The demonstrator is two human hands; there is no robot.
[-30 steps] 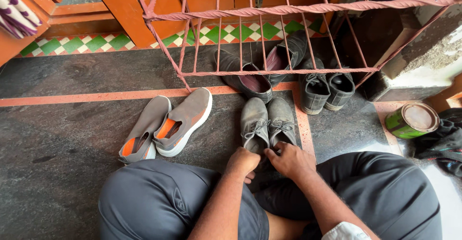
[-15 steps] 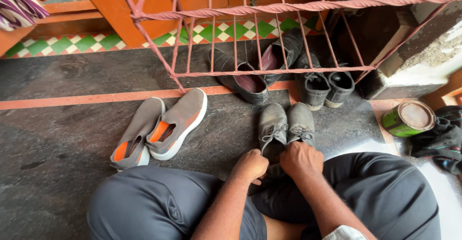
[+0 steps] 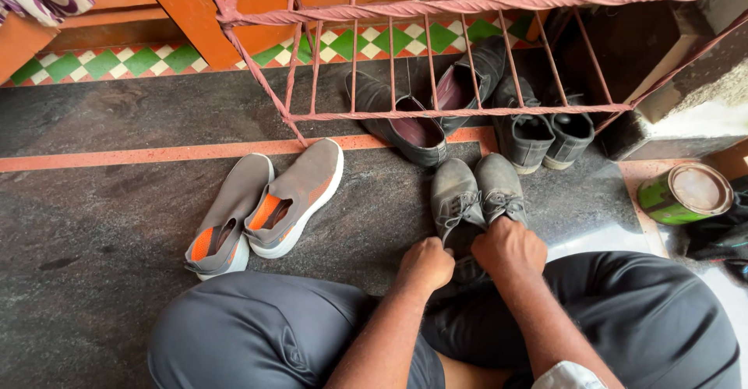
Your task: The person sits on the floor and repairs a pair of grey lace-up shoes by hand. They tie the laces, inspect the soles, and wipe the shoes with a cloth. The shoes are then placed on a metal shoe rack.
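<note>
The grey shoes (image 3: 477,198) are gripped at their rear by both hands: left hand (image 3: 426,264) and right hand (image 3: 508,247), fingers curled closed on them, toes pointed away.

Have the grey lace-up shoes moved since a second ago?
Yes: the grey lace-up shoes slid right, from below the black loafer toward the dark boots under the pink metal rack.

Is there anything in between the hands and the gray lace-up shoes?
Nothing visible. The left hand and the right hand rest right at the heel end of the gray lace-up shoes, with no gap or object between. The slip-on sneakers lie off to the left, and the metal rack stands beyond the toes.
</note>
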